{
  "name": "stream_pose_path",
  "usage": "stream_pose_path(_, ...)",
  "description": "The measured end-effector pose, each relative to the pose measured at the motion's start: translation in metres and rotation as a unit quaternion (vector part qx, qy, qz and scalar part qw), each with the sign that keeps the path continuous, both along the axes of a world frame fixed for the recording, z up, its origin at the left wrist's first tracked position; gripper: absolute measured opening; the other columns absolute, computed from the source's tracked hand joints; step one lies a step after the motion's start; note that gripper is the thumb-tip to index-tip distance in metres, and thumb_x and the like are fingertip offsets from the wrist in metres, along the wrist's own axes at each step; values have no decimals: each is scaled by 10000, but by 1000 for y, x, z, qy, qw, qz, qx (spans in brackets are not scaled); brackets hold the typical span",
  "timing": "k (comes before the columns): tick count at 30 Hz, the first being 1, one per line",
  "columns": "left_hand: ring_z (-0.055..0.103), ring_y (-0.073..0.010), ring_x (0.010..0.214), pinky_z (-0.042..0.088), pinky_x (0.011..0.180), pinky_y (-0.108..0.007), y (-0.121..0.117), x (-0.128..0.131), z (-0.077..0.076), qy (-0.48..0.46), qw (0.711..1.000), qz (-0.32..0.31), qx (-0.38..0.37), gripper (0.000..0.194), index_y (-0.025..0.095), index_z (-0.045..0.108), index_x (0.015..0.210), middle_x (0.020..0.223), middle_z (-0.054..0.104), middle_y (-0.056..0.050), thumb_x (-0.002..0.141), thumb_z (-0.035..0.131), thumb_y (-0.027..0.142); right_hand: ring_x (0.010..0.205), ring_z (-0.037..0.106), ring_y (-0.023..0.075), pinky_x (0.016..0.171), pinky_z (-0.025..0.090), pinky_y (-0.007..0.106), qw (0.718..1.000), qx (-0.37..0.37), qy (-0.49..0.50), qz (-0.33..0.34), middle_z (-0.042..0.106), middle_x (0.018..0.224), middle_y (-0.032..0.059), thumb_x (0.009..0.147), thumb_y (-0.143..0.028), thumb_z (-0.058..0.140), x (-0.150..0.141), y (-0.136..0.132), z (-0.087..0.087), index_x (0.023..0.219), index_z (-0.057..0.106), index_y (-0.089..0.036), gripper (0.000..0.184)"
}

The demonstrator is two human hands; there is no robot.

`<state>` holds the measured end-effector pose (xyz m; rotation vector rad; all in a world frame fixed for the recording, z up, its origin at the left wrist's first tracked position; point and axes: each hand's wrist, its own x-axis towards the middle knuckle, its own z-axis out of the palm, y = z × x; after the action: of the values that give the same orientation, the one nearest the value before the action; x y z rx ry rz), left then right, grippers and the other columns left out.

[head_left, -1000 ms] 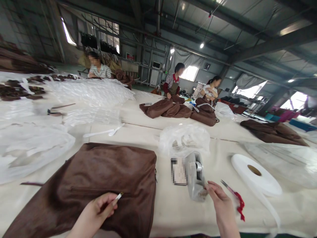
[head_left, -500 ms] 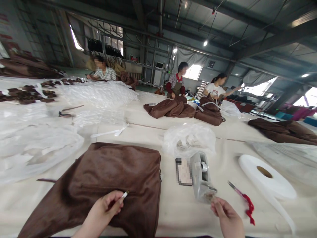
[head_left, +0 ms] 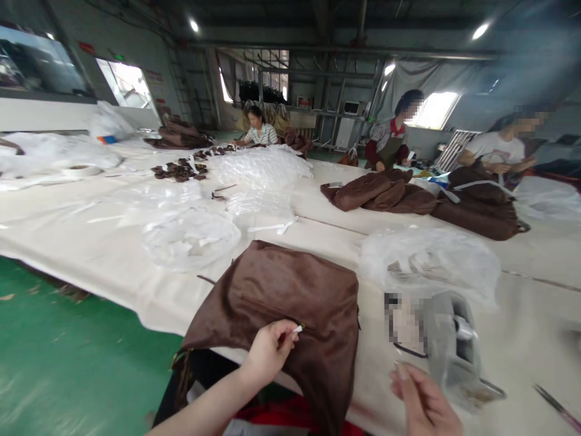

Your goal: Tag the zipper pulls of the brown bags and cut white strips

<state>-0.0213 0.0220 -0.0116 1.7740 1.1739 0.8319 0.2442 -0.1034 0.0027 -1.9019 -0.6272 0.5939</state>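
A brown bag (head_left: 318, 284) lies on the table in front of me, its lower part hanging over the edge. My left hand (head_left: 275, 348) is closed in a pinch over the bag's zipper, on a zipper pull (head_left: 298, 329) wrapped in something white. Right of the bag, my right hand (head_left: 424, 396) is also pinched, a tiny pale bit showing at its fingertips, too small to name surely. Beside that hand stands a grey tape dispenser (head_left: 447, 339). A phone-like flat item (head_left: 408, 327), blurred out, lies left of the dispenser.
Behind the dispenser lies a clear plastic bag (head_left: 431, 263). Scissors or snips (head_left: 556, 406) show at the right edge. Farther back are brown bags (head_left: 381, 191), stacked clear plastic (head_left: 263, 166) and several people at work. The table edge (head_left: 140, 324) drops to green floor (head_left: 68, 369) at left.
The view has swung left, bringing the green floor in. My right hand has come away from the dispenser's front end toward the bag. My left hand keeps hold of the zipper pull.
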Motion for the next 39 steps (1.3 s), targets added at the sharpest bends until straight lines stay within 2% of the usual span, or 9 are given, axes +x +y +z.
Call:
stream_pose_path(4, 664, -171, 800, 530, 747, -275, -5, 1, -1, 27, 994, 20, 101, 174, 195, 649, 883, 831, 707, -40, 868, 477, 175, 604, 627, 187, 587, 510, 272, 963, 57, 60, 257, 683, 677, 37, 751, -602, 629, -78, 52, 2, 800, 678, -200, 408)
stream_pose_path(7, 671, -166, 760, 538, 763, -298, -8, 1, -4, 25, 989, 35, 145, 203, 200, 577, 1052, 801, 695, -19, 883, 473, 156, 490, 550, 130, 473, 435, 225, 935, 57, 109, 332, 626, 597, 3, 775, -579, 625, -109, 77, -3, 715, 642, -191, 393)
stream_pose_path(14, 691, -182, 847, 560, 765, -322, -10, -2, -15, 58, 972, 42, 223, 149, 198, 487, 1050, 962, 692, -56, 910, 455, 159, 429, 498, 97, 384, 364, 191, 928, 37, 151, 339, 610, 582, -13, 746, -530, 658, -115, 90, -19, 733, 666, -179, 352)
stream_pose_path(19, 667, -188, 859, 539, 809, -345, -9, -4, -5, 79, 974, -1, 211, 162, 194, 572, 1012, 955, 697, -53, 927, 435, 177, 445, 518, 108, 404, 394, 197, 930, 14, 135, 342, 623, 592, -10, 760, -477, 646, -114, 90, -18, 758, 678, -180, 299)
stream_pose_path(23, 654, -159, 782, 537, 757, -295, -4, -6, 5, -14, 999, -37, 38, 175, 170, 632, 956, 868, 692, -48, 900, 466, 173, 505, 580, 133, 457, 460, 220, 923, 1, 134, 360, 659, 665, 18, 768, -462, 642, -111, 88, -17, 832, 699, -172, 302)
stream_pose_path(26, 607, -115, 610, 526, 611, -238, -3, -6, 10, -115, 982, -63, -136, 181, 126, 624, 954, 768, 666, -42, 891, 479, 215, 542, 604, 143, 493, 486, 227, 918, -2, 133, 374, 668, 695, 25, 789, -461, 617, -110, 86, -17, 830, 695, -173, 301)
stream_pose_path(28, 582, -99, 578, 512, 584, -220, -7, -5, 11, -147, 972, -57, -174, 186, 116, 621, 945, 761, 658, -41, 887, 491, 235, 560, 613, 149, 513, 495, 234, 917, 0, 120, 380, 681, 718, 33, 809, -478, 589, -112, 86, -18, 830, 689, -178, 317)
stream_pose_path(35, 599, -118, 658, 506, 634, -220, -23, -2, 16, -105, 992, -20, -63, 208, 150, 654, 949, 805, 653, -39, 916, 460, 218, 587, 645, 193, 558, 517, 275, 932, -10, 69, 355, 715, 744, 67, 833, -502, 533, -121, 86, -16, 836, 717, -185, 366)
stream_pose_path(39, 628, -155, 787, 498, 740, -250, -26, 0, 19, -39, 999, -7, 31, 200, 184, 658, 957, 836, 678, -37, 902, 468, 156, 440, 516, 131, 432, 393, 233, 943, 1, 102, 318, 636, 578, 17, 766, -417, 619, -122, 88, -14, 695, 702, -185, 256)
